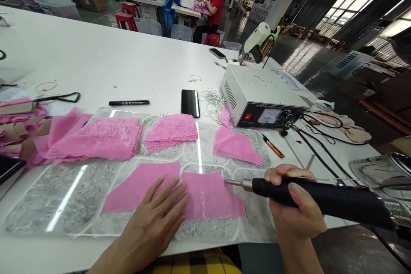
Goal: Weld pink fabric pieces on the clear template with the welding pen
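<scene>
My left hand (160, 218) lies flat with its fingers stretched out, across the inner edges of two pink fabric pieces. One is the left fabric piece (135, 188); the other is the right fabric piece (212, 205), which has a faint shiny line down its middle. In my right hand (295, 209) is a handheld ultrasonic welder (321, 199) with a thick black grip. Its thin metal tip points left and is at the upper right edge of the right piece; whether it touches the cloth I cannot tell. Both pieces lie on a clear-edged, marbled mat (64, 197).
Behind the mat's right end stands a grey control box (266, 94), cabled to the welder. Lace stacks (99, 137), another pink piece (237, 143), a phone (190, 102), a marker (128, 102) and an orange cutter (272, 146) lie around. A glass jar (382, 171) is far right.
</scene>
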A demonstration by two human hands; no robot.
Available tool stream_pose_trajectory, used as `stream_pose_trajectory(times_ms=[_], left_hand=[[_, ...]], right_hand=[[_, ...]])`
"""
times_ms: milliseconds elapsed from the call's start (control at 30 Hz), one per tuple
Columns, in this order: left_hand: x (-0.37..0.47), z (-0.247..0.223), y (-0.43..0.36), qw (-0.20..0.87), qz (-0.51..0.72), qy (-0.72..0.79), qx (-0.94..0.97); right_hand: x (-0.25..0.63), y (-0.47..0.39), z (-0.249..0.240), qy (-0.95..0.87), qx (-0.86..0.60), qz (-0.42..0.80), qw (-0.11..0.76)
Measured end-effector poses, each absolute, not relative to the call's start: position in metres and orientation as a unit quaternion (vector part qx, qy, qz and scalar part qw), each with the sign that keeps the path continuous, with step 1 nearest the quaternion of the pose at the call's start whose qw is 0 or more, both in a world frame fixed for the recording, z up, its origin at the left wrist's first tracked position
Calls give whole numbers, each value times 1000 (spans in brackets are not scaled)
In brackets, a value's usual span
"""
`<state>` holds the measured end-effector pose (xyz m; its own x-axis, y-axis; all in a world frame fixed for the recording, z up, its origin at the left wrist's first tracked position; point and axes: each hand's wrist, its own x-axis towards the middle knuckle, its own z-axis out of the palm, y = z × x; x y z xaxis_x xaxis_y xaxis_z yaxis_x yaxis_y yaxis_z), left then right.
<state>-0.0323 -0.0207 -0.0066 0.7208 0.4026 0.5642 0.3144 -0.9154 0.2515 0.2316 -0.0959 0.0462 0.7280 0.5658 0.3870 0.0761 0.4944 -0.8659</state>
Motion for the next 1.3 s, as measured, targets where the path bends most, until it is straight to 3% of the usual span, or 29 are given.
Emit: stream_pose_trajectory(times_ms=[1300], left_hand=[[-30, -9, -18, 83, 329, 181, 923]], right_hand=[[244, -134, 53, -320, -494, 130, 798]])
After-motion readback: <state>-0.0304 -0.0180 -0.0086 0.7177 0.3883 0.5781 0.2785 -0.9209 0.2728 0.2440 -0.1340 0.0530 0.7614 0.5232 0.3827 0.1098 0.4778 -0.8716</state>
